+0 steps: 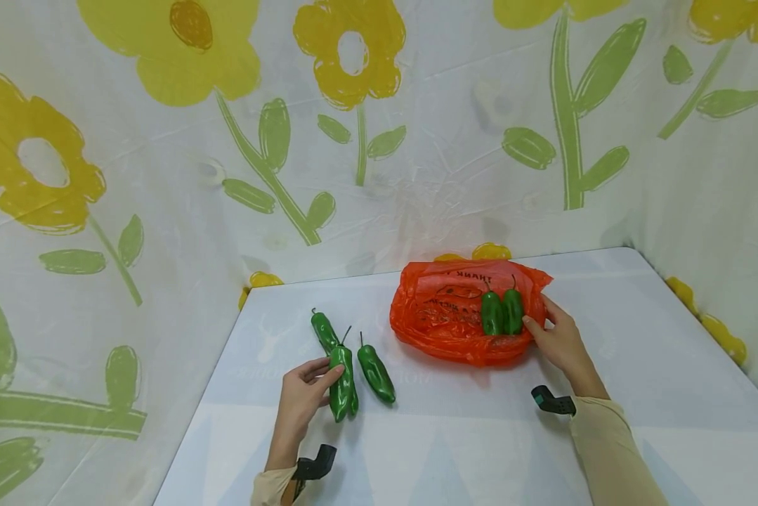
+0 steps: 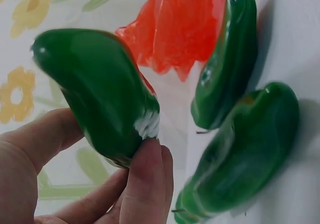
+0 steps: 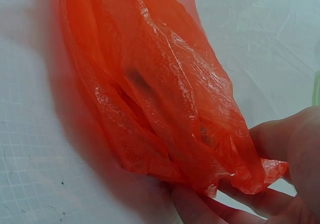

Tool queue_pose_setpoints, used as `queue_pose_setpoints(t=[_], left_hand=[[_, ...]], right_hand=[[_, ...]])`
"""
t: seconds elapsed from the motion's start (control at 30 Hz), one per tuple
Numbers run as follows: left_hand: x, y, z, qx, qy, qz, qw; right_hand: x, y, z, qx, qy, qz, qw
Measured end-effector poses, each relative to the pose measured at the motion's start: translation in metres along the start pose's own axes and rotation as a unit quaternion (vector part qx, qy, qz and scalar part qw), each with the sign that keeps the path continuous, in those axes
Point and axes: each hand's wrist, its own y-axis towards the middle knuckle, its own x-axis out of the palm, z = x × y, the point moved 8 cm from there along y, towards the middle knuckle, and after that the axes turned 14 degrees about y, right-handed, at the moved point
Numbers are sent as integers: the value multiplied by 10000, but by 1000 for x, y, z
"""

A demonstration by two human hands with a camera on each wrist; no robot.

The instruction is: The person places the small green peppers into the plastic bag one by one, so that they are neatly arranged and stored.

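Note:
A green pepper point(image 1: 341, 383) is pinched between the thumb and fingers of my left hand point(image 1: 303, 393); in the left wrist view this held pepper point(image 2: 100, 91) is raised off the table. Two more green peppers lie close by, one point(image 1: 324, 330) behind it and one point(image 1: 376, 374) to its right. My right hand point(image 1: 562, 341) grips the right edge of a red plastic bag point(image 1: 442, 344), whose mouth is spread open. Inside the bag, two green peppers point(image 1: 492, 314) lie side by side. Crumpled bag film point(image 3: 150, 83) fills much of the right wrist view.
The bag and peppers are on a pale table point(image 1: 480, 450) with a faint printed pattern. Behind it and along its sides hangs a white curtain point(image 1: 442, 176) with yellow flowers. A black wrist camera point(image 1: 315, 462) is worn on the left wrist, another point(image 1: 552, 400) on the right.

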Motion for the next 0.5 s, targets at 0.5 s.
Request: queue_pose_setpoints(t=[0.5], left_hand=[[19, 4, 25, 309, -141, -209, 9992]], right_hand=[[1, 0, 0, 53, 14, 56, 10000]])
